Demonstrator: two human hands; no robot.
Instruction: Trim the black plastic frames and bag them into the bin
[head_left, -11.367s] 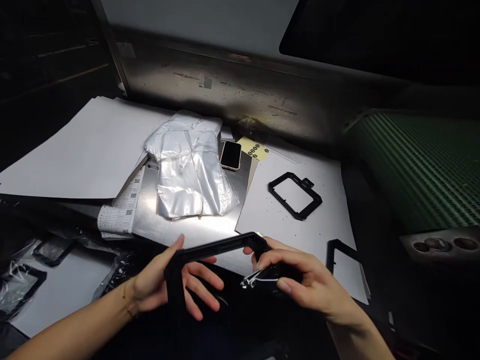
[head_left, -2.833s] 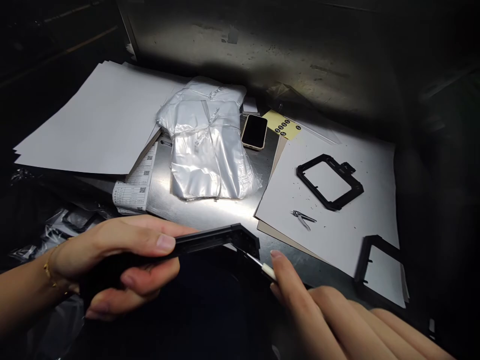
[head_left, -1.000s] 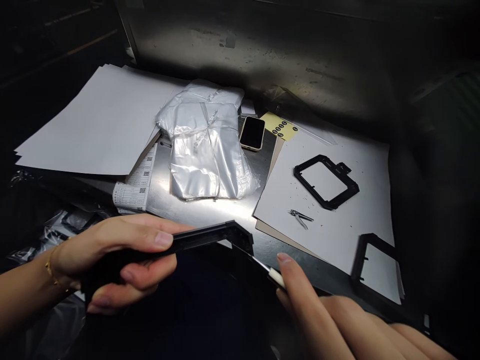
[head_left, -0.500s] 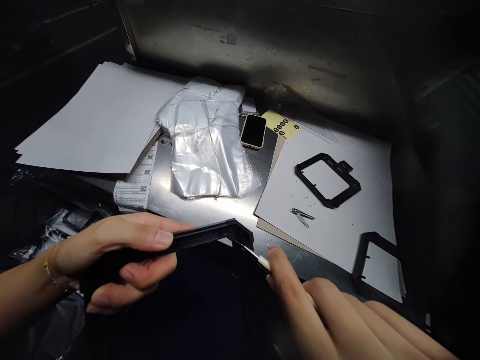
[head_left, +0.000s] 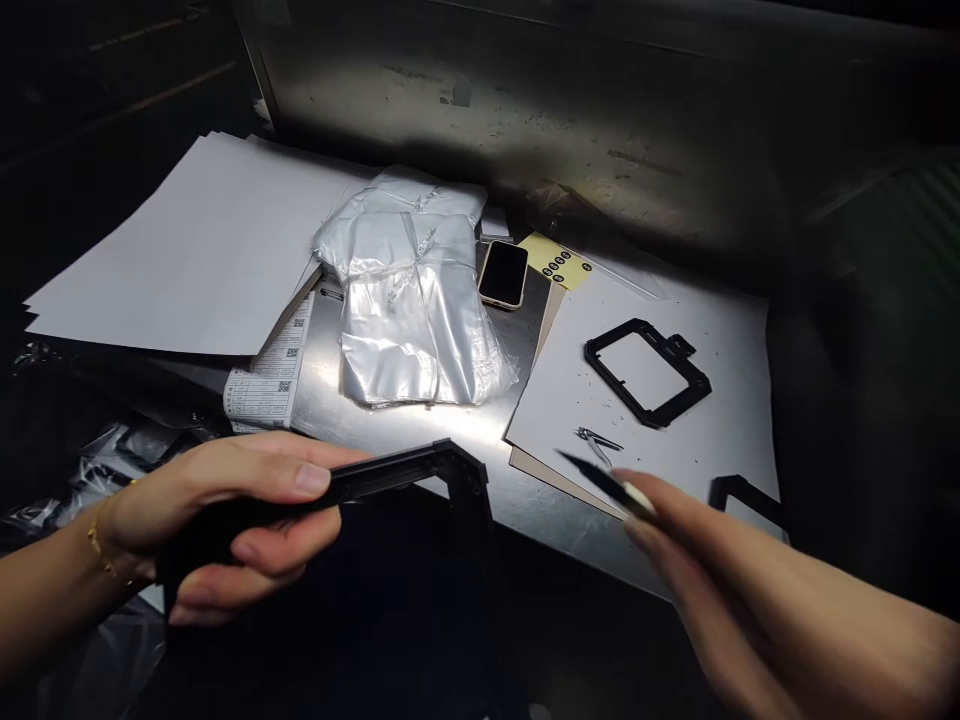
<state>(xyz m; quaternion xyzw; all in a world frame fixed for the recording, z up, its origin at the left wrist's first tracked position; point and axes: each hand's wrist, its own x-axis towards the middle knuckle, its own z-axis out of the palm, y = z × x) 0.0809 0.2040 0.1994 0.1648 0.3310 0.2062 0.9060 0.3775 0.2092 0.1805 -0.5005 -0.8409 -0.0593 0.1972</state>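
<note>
My left hand [head_left: 262, 510] is closed on a black plastic frame [head_left: 457, 465], thumb on top and fingers curled beneath, tilted low over the near side. Its lower part fades into the dark. In my right hand [head_left: 697, 560] is a small knife [head_left: 607, 482] with a pale handle, its dark, pointed blade aimed left and apart from the held frame. Beyond the blade, a small metal nail clipper [head_left: 598, 443] lies on a white sheet [head_left: 555, 400]. Another black frame [head_left: 649, 372] rests flat on that sheet, and part of a third frame [head_left: 739, 492] shows behind my right wrist.
Tied clear plastic bags [head_left: 412, 300] lie mid-table beside a phone [head_left: 503, 273] and a yellow sticker sheet [head_left: 556, 262]. Large white sheets [head_left: 180, 250] are stacked at left over printed labels [head_left: 262, 390]. A metal wall [head_left: 465, 70] stands behind. Dark crumbs dot the right-hand sheet.
My right hand has drawn the knife away from the held frame's corner, right and slightly up, and turned it. My left hand and its frame have shifted slightly left in view.
</note>
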